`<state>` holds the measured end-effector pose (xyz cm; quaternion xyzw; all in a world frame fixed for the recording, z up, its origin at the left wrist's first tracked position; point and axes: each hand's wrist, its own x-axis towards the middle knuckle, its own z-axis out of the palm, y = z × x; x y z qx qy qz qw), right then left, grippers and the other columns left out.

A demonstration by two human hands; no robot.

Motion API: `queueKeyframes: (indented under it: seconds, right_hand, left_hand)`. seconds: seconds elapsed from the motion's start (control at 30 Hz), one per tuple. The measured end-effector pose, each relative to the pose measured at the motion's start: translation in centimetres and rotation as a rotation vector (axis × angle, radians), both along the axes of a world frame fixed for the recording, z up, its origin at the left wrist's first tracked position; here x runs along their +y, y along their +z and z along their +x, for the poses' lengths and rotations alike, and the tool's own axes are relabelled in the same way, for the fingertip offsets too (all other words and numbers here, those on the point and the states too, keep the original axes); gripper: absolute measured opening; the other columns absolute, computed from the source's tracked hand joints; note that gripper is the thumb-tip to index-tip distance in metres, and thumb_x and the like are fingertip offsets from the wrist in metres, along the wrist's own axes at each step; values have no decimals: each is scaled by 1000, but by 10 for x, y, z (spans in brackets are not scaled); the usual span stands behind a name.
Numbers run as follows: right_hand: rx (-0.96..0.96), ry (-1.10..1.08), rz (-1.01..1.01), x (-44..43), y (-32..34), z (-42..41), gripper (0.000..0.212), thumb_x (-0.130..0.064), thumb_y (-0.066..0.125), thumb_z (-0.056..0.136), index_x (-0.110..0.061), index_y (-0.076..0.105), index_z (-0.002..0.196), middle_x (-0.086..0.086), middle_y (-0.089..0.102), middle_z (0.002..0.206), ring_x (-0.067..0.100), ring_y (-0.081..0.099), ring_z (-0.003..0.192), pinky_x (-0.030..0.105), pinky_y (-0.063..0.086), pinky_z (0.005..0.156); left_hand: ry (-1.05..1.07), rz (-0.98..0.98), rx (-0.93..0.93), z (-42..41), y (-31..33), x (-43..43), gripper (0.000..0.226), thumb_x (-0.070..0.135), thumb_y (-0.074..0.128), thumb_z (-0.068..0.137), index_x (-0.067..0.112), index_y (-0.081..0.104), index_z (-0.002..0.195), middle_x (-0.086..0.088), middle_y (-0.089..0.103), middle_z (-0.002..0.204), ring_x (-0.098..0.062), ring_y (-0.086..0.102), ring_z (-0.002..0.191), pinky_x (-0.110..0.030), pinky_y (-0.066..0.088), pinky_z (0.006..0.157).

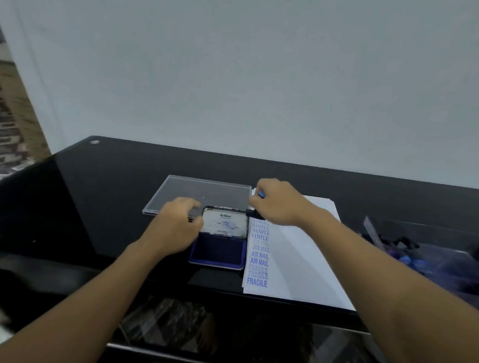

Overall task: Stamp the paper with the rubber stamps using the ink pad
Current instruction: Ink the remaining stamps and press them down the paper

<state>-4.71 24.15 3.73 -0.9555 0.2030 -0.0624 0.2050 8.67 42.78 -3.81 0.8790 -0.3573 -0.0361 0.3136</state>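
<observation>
A person's two hands work over a black glossy tabletop (107,202). The left hand (176,228) curls round the left edge of the open ink pad (218,251), whose raised lid (225,223) bears the "Artline" label above the dark blue pad. The right hand (276,201) grips a rubber stamp (260,194), with only a bit of blue showing between the fingers, at the far left corner of the white paper (306,262). The paper lies just right of the ink pad and carries a blue column of prints along its left edge: SAMPLE, AIR MAIL, FRAGILE. A clear plastic cover (199,190) lies flat behind the ink pad. At far right stands a clear box (434,252) holding dark and blue items, too blurred to identify.
</observation>
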Motion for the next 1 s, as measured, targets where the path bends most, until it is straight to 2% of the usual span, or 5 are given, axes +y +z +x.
queueKeyframes:
  seconds: [0.13, 0.27, 0.57, 0.8, 1.0]
  right_hand:
    - [1, 67, 27, 29, -10, 8, 21, -25, 48, 96, -8, 49, 83, 16, 59, 83, 23, 49, 70, 35, 39, 62]
    - [28, 91, 27, 44, -16, 14, 27, -24, 49, 95, 2, 54, 88, 22, 66, 91, 23, 52, 70, 35, 42, 62]
    - [98, 109, -66, 54, -33, 14, 19, -30, 46, 96, -16, 54, 87, 7, 63, 90, 24, 61, 81, 40, 54, 74]
    - [89, 111, -155, 64, -46, 11, 17, -30, 38, 99, -17, 42, 88, 11, 58, 94, 28, 55, 81, 36, 42, 68]
    - [42, 95, -179, 68, -52, 8, 18, -30, 37, 100, -15, 42, 90, 10, 59, 90, 29, 56, 80, 37, 44, 66]
  left_hand:
    - [9, 46, -133, -3, -20, 14, 42, 21, 49, 99, 14, 54, 140, -2, 47, 150, -20, 36, 141, -36, 28, 118]
    - [0, 34, -177, -2, -31, 21, 42, 23, 45, 102, 18, 51, 144, -1, 45, 153, -19, 35, 143, -39, 26, 119]
    - [-4, 63, -210, -2, -40, 24, 47, 29, 39, 104, 22, 43, 150, 2, 36, 159, -16, 24, 149, -39, 20, 123]
    - [4, 66, -222, -4, -43, 25, 48, 30, 38, 104, 20, 43, 150, 1, 35, 160, -16, 22, 150, -37, 18, 124]
    - [14, 72, -222, -5, -44, 26, 48, 32, 38, 104, 20, 43, 150, 1, 33, 161, -16, 21, 151, -37, 18, 124]
